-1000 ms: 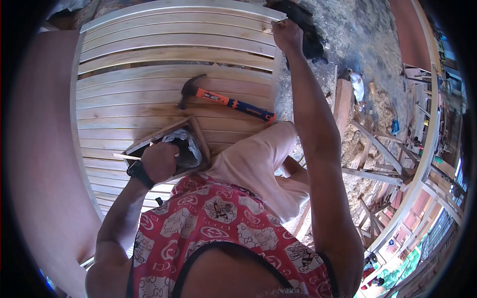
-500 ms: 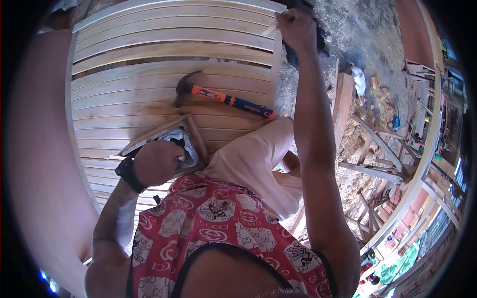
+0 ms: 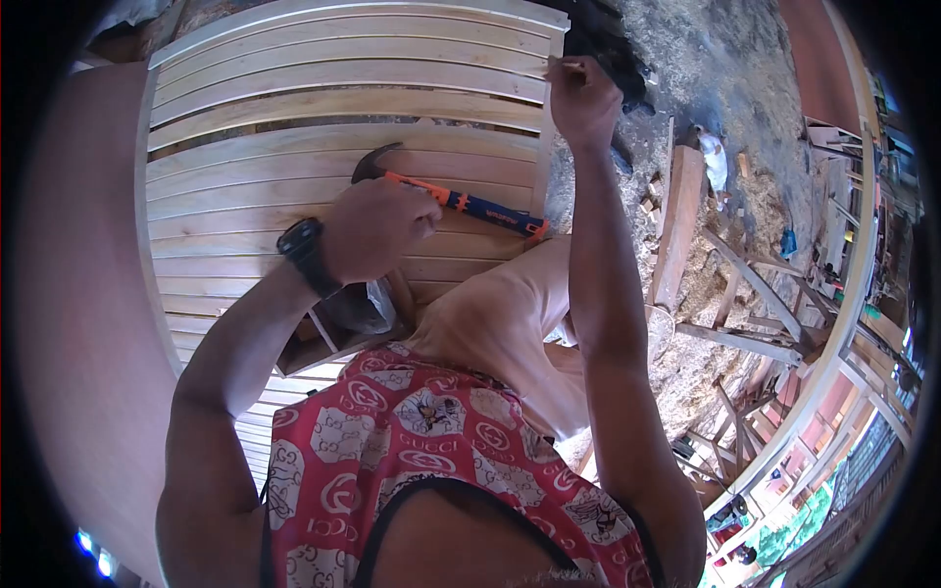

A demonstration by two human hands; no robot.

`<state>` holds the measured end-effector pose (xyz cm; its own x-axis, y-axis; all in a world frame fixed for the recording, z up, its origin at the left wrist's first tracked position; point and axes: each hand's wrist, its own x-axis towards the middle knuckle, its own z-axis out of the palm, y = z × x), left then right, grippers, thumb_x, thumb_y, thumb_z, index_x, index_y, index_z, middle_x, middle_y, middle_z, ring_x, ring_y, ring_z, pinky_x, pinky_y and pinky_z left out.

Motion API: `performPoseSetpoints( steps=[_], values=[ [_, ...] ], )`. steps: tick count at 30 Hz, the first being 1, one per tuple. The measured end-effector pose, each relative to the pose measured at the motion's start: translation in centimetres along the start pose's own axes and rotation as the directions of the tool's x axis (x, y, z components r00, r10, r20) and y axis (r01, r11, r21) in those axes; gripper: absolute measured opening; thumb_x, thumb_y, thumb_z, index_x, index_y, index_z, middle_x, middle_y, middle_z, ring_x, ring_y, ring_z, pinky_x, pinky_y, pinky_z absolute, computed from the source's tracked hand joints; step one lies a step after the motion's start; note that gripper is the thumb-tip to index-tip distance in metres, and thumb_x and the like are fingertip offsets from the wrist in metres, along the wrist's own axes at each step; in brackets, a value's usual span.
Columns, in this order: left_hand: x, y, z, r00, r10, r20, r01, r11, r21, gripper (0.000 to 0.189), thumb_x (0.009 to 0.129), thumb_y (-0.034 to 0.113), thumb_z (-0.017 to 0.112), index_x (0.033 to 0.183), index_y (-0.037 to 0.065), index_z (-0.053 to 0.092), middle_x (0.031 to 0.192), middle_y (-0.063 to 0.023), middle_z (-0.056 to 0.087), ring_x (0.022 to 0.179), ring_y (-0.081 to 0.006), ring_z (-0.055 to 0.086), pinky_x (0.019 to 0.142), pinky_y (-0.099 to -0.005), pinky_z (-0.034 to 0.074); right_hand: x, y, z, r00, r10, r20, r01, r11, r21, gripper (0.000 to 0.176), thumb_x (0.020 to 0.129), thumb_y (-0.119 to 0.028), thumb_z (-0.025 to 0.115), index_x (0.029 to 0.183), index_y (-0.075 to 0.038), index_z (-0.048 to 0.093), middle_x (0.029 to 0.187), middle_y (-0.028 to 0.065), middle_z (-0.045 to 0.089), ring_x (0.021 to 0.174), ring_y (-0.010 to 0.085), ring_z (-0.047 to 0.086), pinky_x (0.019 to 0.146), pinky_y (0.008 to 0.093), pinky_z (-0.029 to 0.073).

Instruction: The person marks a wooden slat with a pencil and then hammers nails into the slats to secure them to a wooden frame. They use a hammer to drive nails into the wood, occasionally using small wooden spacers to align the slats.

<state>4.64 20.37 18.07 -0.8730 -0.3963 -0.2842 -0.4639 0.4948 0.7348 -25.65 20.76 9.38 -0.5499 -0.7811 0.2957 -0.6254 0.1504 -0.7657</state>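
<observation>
My left hand [image 3: 377,227], with a black watch [image 3: 308,257] at the wrist, is closed above the slatted wooden panel [image 3: 225,181]; whatever its fingers hold is too small to name. Under that wrist, a wooden box [image 3: 323,338] with a plastic bag [image 3: 365,306] inside rests by my lap. The hammer [image 3: 480,209], orange and dark blue, lies on the slats just beyond the left fingers. My right hand [image 3: 586,101] is at the panel's right edge, its fingers pinched on a small strip of wood [image 3: 561,67].
Right of the panel, a thick timber [image 3: 678,225] lies on ground strewn with shavings. Wooden frames [image 3: 760,284] stand farther right. A white animal [image 3: 715,165] is on the ground beyond the timber. A large smooth brown surface [image 3: 74,265] fills the left side.
My left hand has come out of the box and moved up and right, over the slats near the hammer. My right hand has shifted slightly down along the panel's edge.
</observation>
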Motion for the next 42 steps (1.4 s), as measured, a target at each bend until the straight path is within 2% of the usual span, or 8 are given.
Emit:
performPoseSetpoints(
  steps=[5,15,19,22,28,35,37,42],
  values=[
    [1.5,0.5,1.2,0.983,0.174,-0.060,-0.173,0.985,0.018,0.016,0.087,0.017,0.066,0.097,0.005,0.070,0.090,-0.0143,0.070,0.087,-0.0353,0.066,0.076,-0.0469,0.051,2.2,1.9,1.2,0.998,0.003,0.069,0.003,0.996,-0.091,0.023,0.084,-0.024,0.074,0.085,-0.002,0.072,0.079,0.0167,0.073,0.076,0.0320,0.074,0.069,0.0394,0.058],
    [-0.1,0.7,2.7,0.998,0.046,0.047,-0.045,0.999,-0.016,0.015,0.088,0.017,0.066,0.096,0.005,0.070,0.088,-0.0155,0.069,0.085,-0.0373,0.066,0.076,-0.0479,0.051,2.5,2.9,2.6,0.990,-0.036,0.138,0.059,0.984,-0.166,0.023,0.084,-0.025,0.074,0.084,-0.002,0.072,0.077,0.0163,0.073,0.073,0.0332,0.073,0.069,0.0411,0.059],
    [-0.4,0.1,3.0,0.998,0.032,0.062,-0.029,0.998,-0.049,0.016,0.088,0.017,0.067,0.096,0.005,0.072,0.088,-0.0163,0.069,0.084,-0.0379,0.066,0.076,-0.0477,0.051,3.9,-0.5,-0.4,0.978,-0.198,-0.072,0.184,0.969,-0.167,0.022,0.085,-0.025,0.074,0.082,-0.003,0.073,0.078,0.0139,0.074,0.072,0.0279,0.074,0.069,0.0358,0.058],
    [0.0,-0.4,3.4,1.000,0.026,0.003,-0.026,0.998,-0.049,0.015,0.087,0.015,0.067,0.096,0.005,0.074,0.087,-0.0156,0.069,0.084,-0.0368,0.066,0.076,-0.0464,0.051,2.8,-0.5,-0.6,0.975,-0.132,0.181,0.165,0.970,-0.179,0.022,0.085,-0.026,0.075,0.082,-0.004,0.073,0.078,0.0140,0.074,0.073,0.0286,0.074,0.068,0.0359,0.058],
    [5.0,-3.8,4.2,0.938,0.269,-0.220,-0.276,0.961,0.000,0.013,0.087,0.011,0.068,0.097,0.005,0.074,0.090,-0.0152,0.071,0.084,-0.0332,0.067,0.077,-0.0446,0.051,-1.0,2.3,1.8,0.970,0.018,0.243,0.028,0.982,-0.184,0.023,0.084,-0.027,0.075,0.086,-0.004,0.074,0.079,0.0168,0.073,0.077,0.0310,0.074,0.069,0.0383,0.059],
    [15.0,-7.7,6.1,0.995,-0.050,-0.090,0.050,0.999,-0.010,0.011,0.086,0.012,0.068,0.095,0.009,0.074,0.107,-0.0139,0.070,0.100,-0.0324,0.065,0.084,-0.0429,0.051,-1.9,1.2,1.7,0.980,0.002,0.197,0.009,0.998,-0.057,0.033,0.082,-0.022,0.075,0.109,-0.004,0.071,0.089,0.0207,0.073,0.083,0.0354,0.074,0.071,0.0414,0.060],
    [17.9,-10.1,8.6,0.791,0.423,-0.442,-0.352,0.906,0.237,0.008,0.086,0.015,0.069,0.092,0.012,0.074,0.104,-0.0099,0.069,0.098,-0.0323,0.064,0.085,-0.0431,0.051,-1.9,1.3,1.6,0.977,0.022,0.212,-0.013,0.999,-0.045,0.034,0.083,-0.022,0.074,0.112,-0.004,0.070,0.091,0.0210,0.073,0.085,0.0357,0.073,0.074,0.0419,0.059],
    [19.4,-9.8,10.0,0.860,0.313,-0.402,-0.195,0.931,0.308,0.007,0.086,0.019,0.069,0.086,0.013,0.073,0.096,-0.0056,0.065,0.097,-0.0293,0.062,0.087,-0.0434,0.051,-1.8,2.3,1.5,0.969,0.019,0.245,-0.004,0.998,-0.061,0.035,0.085,-0.018,0.070,0.117,-0.005,0.068,0.096,0.0215,0.073,0.091,0.0356,0.073,0.081,0.0432,0.058]
  ],
)
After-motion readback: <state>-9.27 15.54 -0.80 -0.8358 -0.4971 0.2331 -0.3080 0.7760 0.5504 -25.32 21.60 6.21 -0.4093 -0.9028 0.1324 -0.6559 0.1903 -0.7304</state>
